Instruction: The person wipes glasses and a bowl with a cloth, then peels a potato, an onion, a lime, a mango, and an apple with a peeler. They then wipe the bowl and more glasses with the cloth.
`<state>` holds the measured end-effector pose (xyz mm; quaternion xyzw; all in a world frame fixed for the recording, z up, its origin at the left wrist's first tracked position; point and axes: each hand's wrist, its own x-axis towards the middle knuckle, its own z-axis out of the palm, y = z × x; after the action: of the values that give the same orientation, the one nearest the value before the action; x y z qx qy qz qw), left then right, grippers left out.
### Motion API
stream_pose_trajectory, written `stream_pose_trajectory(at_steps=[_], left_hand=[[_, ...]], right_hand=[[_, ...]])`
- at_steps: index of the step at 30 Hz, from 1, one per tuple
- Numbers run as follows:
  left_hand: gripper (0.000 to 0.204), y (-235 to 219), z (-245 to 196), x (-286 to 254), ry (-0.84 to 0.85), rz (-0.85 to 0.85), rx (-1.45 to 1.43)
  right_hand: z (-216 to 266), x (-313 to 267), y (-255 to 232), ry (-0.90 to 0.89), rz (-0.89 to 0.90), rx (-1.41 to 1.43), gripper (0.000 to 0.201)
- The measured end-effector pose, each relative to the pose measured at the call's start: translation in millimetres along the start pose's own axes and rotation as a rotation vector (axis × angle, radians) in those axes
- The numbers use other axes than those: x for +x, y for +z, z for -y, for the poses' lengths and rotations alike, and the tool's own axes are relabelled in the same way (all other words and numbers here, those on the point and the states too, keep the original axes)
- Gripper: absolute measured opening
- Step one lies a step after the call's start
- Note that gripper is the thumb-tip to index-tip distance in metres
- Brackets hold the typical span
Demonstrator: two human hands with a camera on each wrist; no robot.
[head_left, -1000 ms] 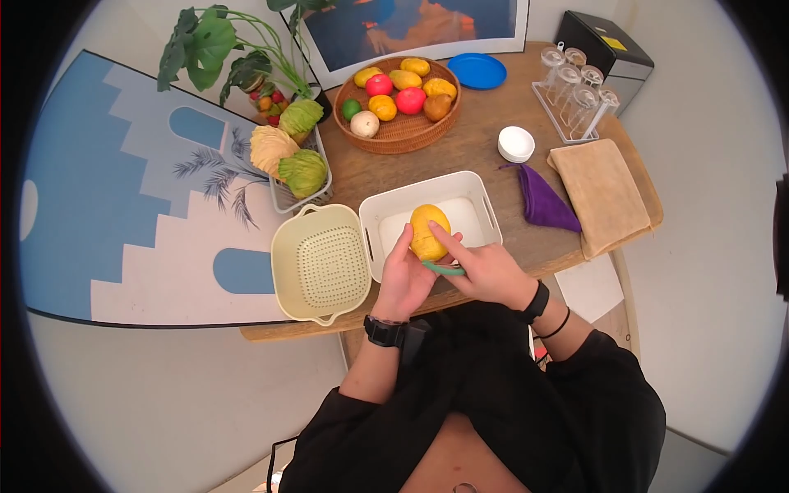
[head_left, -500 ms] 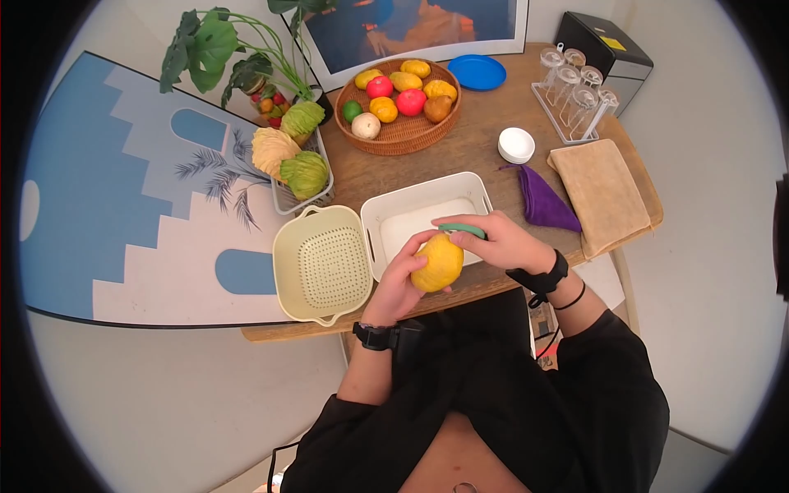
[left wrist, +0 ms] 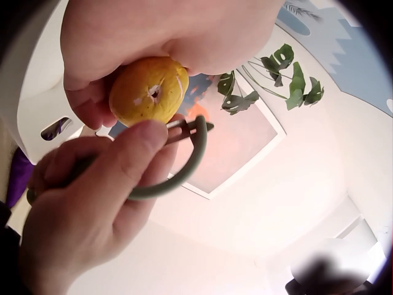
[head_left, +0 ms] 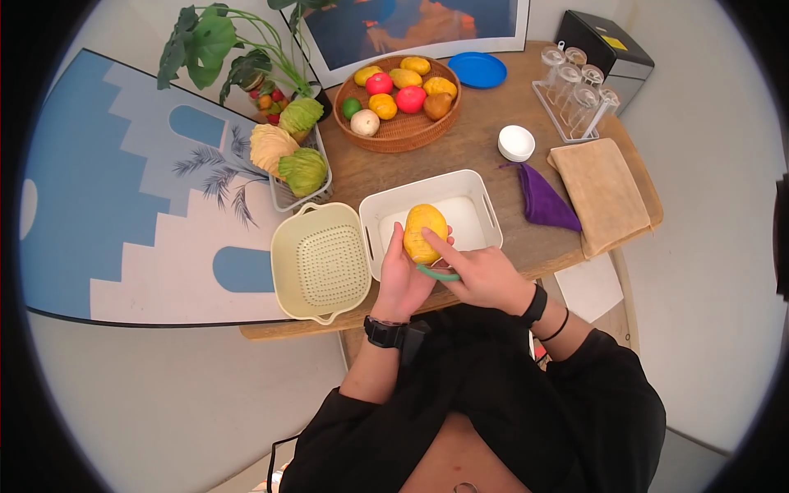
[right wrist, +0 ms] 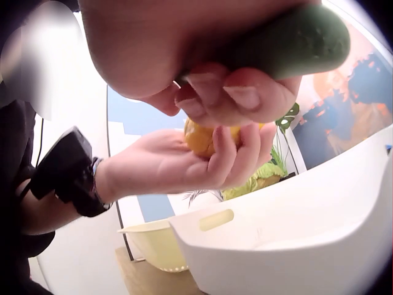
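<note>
My black sleeves [head_left: 612, 378] are nearest to me, with a dark band [head_left: 536, 304] on each wrist. Just beyond, my left hand [head_left: 404, 275] cradles a yellow fruit [head_left: 425, 230], fingers curled round its side and underside, and holds it raised over the near part of the white bin [head_left: 470, 215]. My right hand [head_left: 486, 275] grips a green peeler [left wrist: 193, 157], its curved frame close by the lower end of the fruit (whether the blade touches the skin, I can't tell). One digit of that same hand lies against the yellow skin. The bin sits on the wooden table [head_left: 478, 115], with the pale yellow colander [head_left: 329, 263] just beside it on the left, holed bottom showing. To the right of the bin lie a crumpled purple cloth [head_left: 544, 200] and a folded brown cloth [head_left: 602, 193], partly touching, and past them a white bowl [head_left: 516, 149]. Farther off on the left, a grey basket [head_left: 309, 200] holds cabbages [head_left: 302, 172]; a round wicker basket [head_left: 394, 143] of yellow, red, green and brown produce stands beyond the bin. At the back I see glasses [head_left: 584, 100] on a tray [head_left: 582, 140], a blue plate [head_left: 478, 72], a black and grey box [head_left: 604, 53], a leafy plant [head_left: 211, 49] and a framed picture [head_left: 411, 29].
</note>
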<state>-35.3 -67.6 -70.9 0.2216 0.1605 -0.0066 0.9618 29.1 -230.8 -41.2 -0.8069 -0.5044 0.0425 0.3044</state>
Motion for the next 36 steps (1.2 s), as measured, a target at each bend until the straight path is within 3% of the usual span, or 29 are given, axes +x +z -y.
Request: stream_pose_trajectory(at_steps=[3, 8, 11, 12, 14, 16, 17, 19, 21, 23, 24, 25, 26, 27, 29, 32, 34, 36], left_hand=[[0.063, -3, 2, 2, 0.005, 0.068, 0.025], [0.053, 2, 2, -2, 0.047, -0.005, 0.116], [0.049, -4, -1, -7, 0.037, 0.021, 0.255], [0.049, -9, -2, -10, 0.037, 0.021, 0.255], [0.049, -20, -5, -13, -0.013, 0.224, 0.260], [0.049, -29, -7, -13, -0.006, 0.273, 0.341], [0.049, -32, -8, -14, 0.000, 0.323, 0.421], [0.050, -33, -11, -14, -0.026, 0.357, 0.425], [0.052, -36, -12, -9, -0.048, 0.391, 0.429], [0.056, -39, -15, 4, -0.248, 0.660, 0.020], [0.056, -36, -15, 4, -0.246, 0.660, 0.020], [0.054, -31, -12, 2, -0.200, 0.513, -0.037], [0.053, -22, -9, -1, -0.153, 0.365, -0.094], [0.053, -13, -6, -1, -0.152, 0.364, -0.096], [0.052, 2, -2, 2, -0.007, 0.033, 0.009], [0.053, -4, -4, 5, 0.013, 0.156, 0.081], [0.053, 0, -3, 4, 0.017, 0.138, 0.083], [0.053, -1, -2, 4, 0.025, 0.120, 0.085]], right_hand=[[-3, -1, 9, 0.014, -0.049, -0.002, 0.074], [-11, 8, -5, 0.022, -0.073, -0.024, 0.072], [-17, 17, -27, 0.031, -0.032, 0.057, 0.064], [-22, 19, -31, 0.026, 0.023, 0.215, 0.057], [-32, 24, -33, 0.022, 0.077, 0.374, 0.050], [-43, 29, -27, -0.199, 0.034, 0.564, 0.038], [-43, 30, -32, -0.198, 0.033, 0.565, 0.038], [-38, 30, -45, -0.005, 0.309, 0.682, 0.036], [-34, 32, -48, 0.051, 0.289, 0.633, 0.037], [-31, 32, -46, 0.105, 0.272, 0.584, 0.039], [-28, 28, -42, 0.075, 0.125, 0.362, 0.046], [-24, 24, -37, 0.046, -0.021, 0.140, 0.054], [-22, 19, -29, 0.045, -0.019, 0.140, 0.054], [-20, 14, -18, -0.023, -0.072, 0.071, 0.061], [-11, 7, -7, -0.091, -0.125, 0.002, 0.070], [-1, 1, -1, -0.011, -0.036, -0.088, 0.072], [-2, 0, 4, 0.086, -0.009, -0.053, 0.072], [-10, 1, 5, 0.072, -0.018, -0.030, 0.072]])
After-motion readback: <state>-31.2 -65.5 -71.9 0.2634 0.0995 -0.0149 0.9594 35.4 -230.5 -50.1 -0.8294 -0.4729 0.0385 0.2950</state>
